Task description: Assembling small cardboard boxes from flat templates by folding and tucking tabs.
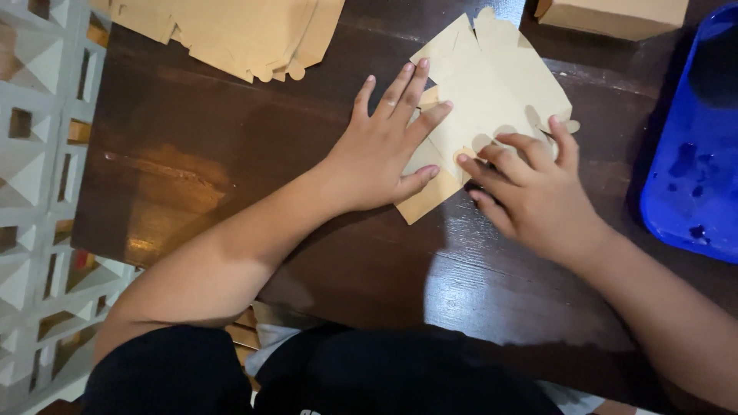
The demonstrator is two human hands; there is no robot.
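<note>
A flat die-cut sheet of tan cardboard [492,84], shaped like an unfolded box with tabs, lies on the dark wooden table [231,154]. My left hand [380,150] presses flat on its left part, fingers spread, holding nothing. My right hand [530,188] rests on the sheet's lower right edge. Its fingertips are curled against a folded flap, and I cannot tell whether they pinch it or only press on it.
A stack of similar flat cardboard blanks [231,31] lies at the table's far left. A made-up tan box [615,15] stands at the far right. A blue plastic tray [696,146] sits at the right edge. A white patterned block wall [38,154] runs along the left.
</note>
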